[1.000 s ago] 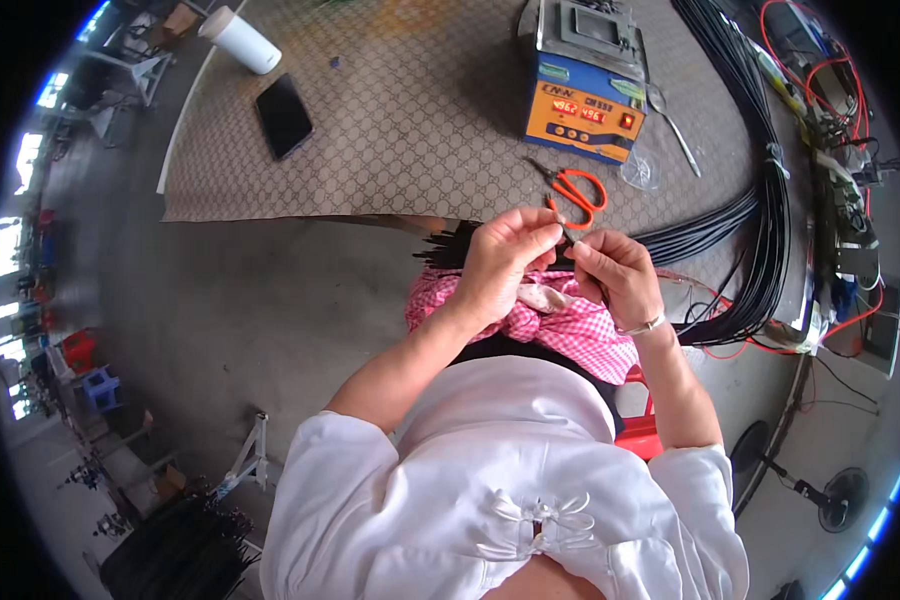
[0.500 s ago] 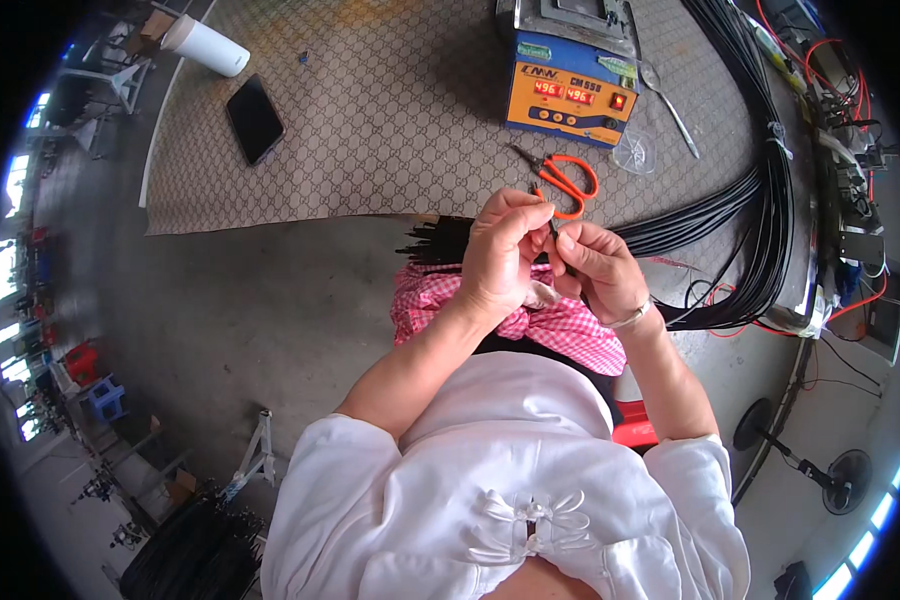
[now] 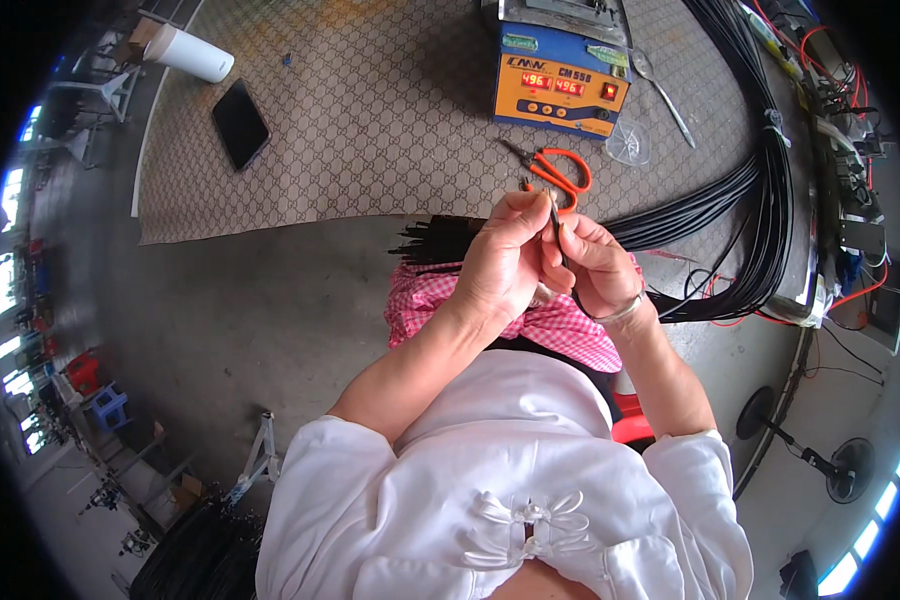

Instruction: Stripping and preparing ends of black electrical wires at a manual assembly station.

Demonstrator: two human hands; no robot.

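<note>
Close together near the table's front edge, my left hand (image 3: 510, 250) and my right hand (image 3: 602, 265) both pinch a thin black cable (image 3: 558, 222). Its upper end sticks up between the fingertips, and part of it runs down past my right palm. The details at the cable's tip are too small to make out. Just beyond my fingers, scissors with orange handles (image 3: 567, 170) lie on the table, their dark blades pointing up and left. A bundle of black cable ends (image 3: 438, 243) rests on the pink checked cloth (image 3: 420, 300) at my lap.
A blue and orange box with a lit display (image 3: 555, 95) stands beyond the scissors. A clear round dish (image 3: 628, 143) and a metal spoon (image 3: 665, 100) lie beside it. Coiled black cables (image 3: 770, 230) fill the right side. Left are a phone (image 3: 241, 125) and a white cup (image 3: 190, 53).
My hands remain pinched together on the cable, whose dark tip now shows more upright between my fingertips. My right hand has shifted slightly left. The whole view has moved a little.
</note>
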